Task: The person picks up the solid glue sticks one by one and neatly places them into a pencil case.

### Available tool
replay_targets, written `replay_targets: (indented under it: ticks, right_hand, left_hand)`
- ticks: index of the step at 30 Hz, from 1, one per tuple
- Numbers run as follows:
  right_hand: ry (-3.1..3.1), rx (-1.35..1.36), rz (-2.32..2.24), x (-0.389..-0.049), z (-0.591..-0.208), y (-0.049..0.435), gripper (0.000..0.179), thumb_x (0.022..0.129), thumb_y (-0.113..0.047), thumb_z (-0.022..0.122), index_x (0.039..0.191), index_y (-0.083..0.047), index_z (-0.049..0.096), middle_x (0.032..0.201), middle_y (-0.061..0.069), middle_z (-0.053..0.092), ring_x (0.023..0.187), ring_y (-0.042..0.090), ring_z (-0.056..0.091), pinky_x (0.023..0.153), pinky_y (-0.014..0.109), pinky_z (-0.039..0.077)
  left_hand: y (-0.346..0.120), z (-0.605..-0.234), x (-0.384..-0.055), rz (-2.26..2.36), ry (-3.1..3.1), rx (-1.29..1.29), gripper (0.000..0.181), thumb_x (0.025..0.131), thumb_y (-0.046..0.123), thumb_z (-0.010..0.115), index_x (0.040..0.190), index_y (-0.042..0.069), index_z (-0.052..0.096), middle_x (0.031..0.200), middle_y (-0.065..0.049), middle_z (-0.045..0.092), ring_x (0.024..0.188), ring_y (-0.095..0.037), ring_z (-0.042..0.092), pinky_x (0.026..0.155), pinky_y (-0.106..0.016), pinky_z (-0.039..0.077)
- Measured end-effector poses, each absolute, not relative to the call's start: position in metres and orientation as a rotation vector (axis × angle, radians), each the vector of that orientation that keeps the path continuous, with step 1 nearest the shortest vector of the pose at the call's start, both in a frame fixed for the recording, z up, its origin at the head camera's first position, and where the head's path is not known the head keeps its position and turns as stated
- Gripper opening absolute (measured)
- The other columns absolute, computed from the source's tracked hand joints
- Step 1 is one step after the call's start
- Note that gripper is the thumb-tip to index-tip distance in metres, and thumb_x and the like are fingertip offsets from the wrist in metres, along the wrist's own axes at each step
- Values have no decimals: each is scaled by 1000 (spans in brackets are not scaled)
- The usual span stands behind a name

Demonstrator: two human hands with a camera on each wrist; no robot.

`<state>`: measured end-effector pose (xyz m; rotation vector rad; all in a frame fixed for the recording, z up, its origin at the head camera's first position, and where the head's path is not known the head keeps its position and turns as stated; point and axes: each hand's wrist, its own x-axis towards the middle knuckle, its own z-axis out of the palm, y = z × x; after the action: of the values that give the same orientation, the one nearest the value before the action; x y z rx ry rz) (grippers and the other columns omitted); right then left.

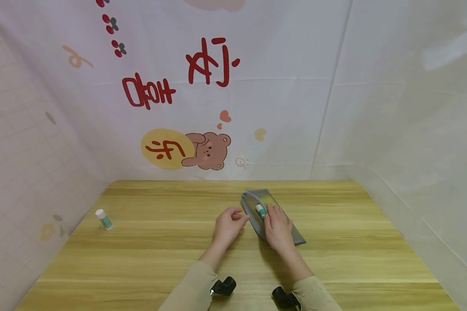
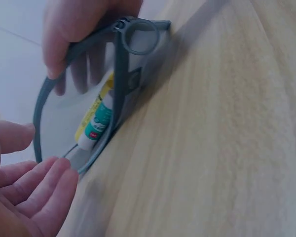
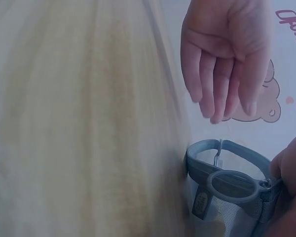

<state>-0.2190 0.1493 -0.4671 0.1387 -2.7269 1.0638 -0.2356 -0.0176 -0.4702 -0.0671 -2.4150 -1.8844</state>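
Observation:
A grey mesh zip pouch lies on the table with its mouth spread open and a ring pull on its zipper. Inside it are a green-and-white glue stick and a yellow item, whose kind is unclear. My right hand holds the pouch's upper rim, thumb at the mouth and fingers over the outer side. Just left of the mouth is my left hand, empty, its fingers fairly straight and loosely spread in the right wrist view; whether its fingertips touch the rim I cannot tell.
A second glue stick, white-capped, stands at the far left of the wooden table. White printed cloth hangs behind the table and along both sides.

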Motion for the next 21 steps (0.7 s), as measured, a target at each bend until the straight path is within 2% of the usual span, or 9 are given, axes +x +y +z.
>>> replay_targets:
  ticks: [5, 21]
  right_hand:
    - [-2725, 134, 1046, -220, -467, 149, 43, 105, -13, 43, 143, 7, 45, 148, 32, 37, 140, 51, 26, 101, 83, 10]
    - [-2731, 132, 1058, -220, -467, 151, 43, 106, -14, 42, 144, 6, 44, 149, 32, 36, 141, 50, 25, 102, 83, 9]
  left_hand:
    - [-28, -466, -231, -1702, -2458, -108, 34, 86, 16, 78, 115, 0, 68, 91, -4, 73, 84, -19, 67, 70, -29, 55]
    - [-61, -464, -221, -1711, -2456, -114, 41, 88, 17, 75, 122, -2, 64, 98, -8, 72, 88, -25, 70, 80, -39, 58]
